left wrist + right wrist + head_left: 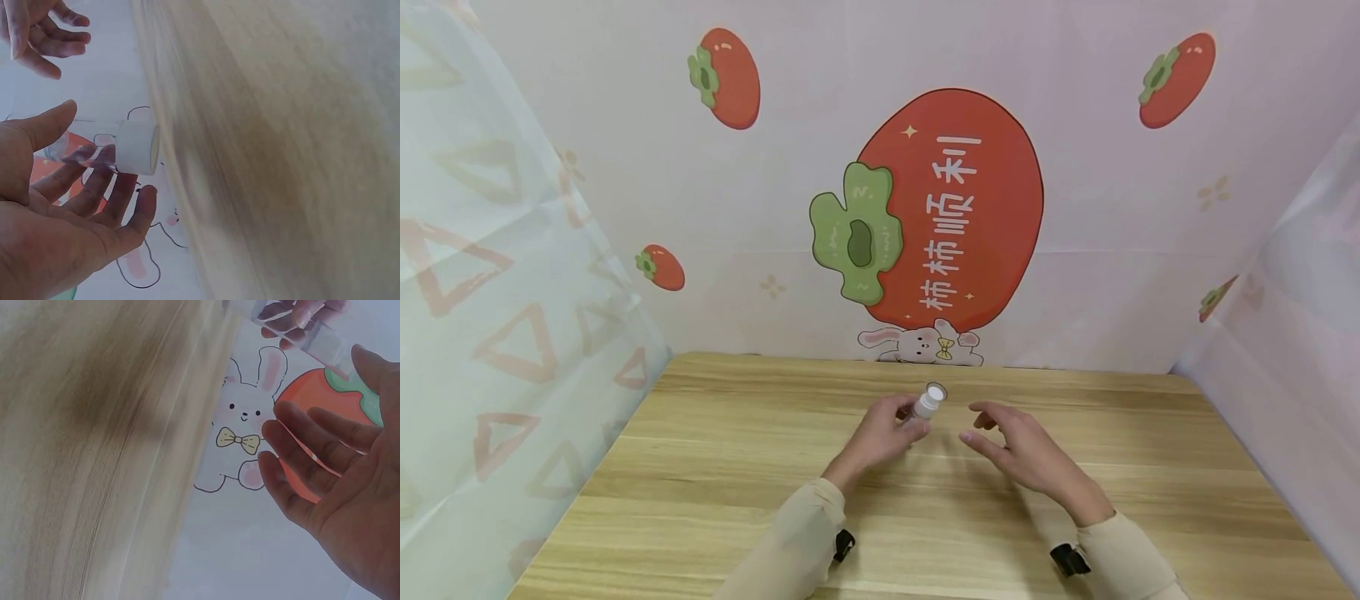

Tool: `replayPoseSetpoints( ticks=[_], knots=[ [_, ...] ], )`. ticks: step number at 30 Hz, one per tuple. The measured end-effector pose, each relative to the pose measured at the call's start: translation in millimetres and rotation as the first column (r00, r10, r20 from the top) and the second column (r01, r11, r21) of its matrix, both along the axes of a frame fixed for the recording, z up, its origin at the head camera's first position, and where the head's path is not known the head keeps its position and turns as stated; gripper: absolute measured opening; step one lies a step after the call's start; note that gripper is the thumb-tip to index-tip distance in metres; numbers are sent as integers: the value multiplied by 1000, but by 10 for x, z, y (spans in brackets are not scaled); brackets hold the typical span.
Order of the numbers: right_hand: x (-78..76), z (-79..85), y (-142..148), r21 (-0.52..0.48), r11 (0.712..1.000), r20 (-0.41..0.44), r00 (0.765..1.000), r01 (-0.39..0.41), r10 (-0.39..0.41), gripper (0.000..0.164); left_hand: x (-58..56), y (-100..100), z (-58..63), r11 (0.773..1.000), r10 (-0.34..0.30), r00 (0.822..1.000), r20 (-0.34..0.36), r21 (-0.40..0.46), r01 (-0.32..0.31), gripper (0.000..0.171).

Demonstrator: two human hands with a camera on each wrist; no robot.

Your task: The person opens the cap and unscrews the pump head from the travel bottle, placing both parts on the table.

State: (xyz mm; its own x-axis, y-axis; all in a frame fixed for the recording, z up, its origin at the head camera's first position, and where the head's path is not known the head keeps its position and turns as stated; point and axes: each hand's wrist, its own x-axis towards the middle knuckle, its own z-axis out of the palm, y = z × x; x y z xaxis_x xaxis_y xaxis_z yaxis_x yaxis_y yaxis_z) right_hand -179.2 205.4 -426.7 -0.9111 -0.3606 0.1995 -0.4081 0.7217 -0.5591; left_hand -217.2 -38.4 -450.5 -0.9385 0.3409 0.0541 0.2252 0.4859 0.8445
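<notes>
My left hand (883,429) holds a small clear bottle (927,402) between thumb and fingers, above the wooden table. The bottle is a see-through cylinder with a smooth white cap (136,147) at one end; in the left wrist view that end points toward the table. The clear end (328,349) shows near the thumb of the right hand in the right wrist view. To the right of the bottle, my right hand (1026,450) hovers with loosely bent fingers and nothing in them. Its thumb and fingertips face the bottle across a small gap.
The wooden table (737,467) runs back to a wall cloth (1097,250) printed with red persimmons and a white rabbit. Patterned cloth (512,275) hangs along the left side, and another pale cloth (1300,358) along the right. A black strap (1070,560) shows at the right sleeve.
</notes>
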Motion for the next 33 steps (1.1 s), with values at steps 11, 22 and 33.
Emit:
replayPoseSetpoints(
  ticks=[11, 22, 33],
  knots=[
    [-17, -1, -74, -87, 996, 55, 998, -31, 36, 59, 101, -27, 110, 985, -93, 989, -112, -156, 75, 27],
    [-23, 40, -154, -113, 990, 34, 996, -83, 88, 60, 159, 6, 170, 959, -143, 979, -148, -266, 100, 29],
    [-23, 42, -203, -147, 981, 51, 989, -128, 137, 43, 204, 24, 208, 946, -156, 976, -153, -307, 103, 32]
  ],
)
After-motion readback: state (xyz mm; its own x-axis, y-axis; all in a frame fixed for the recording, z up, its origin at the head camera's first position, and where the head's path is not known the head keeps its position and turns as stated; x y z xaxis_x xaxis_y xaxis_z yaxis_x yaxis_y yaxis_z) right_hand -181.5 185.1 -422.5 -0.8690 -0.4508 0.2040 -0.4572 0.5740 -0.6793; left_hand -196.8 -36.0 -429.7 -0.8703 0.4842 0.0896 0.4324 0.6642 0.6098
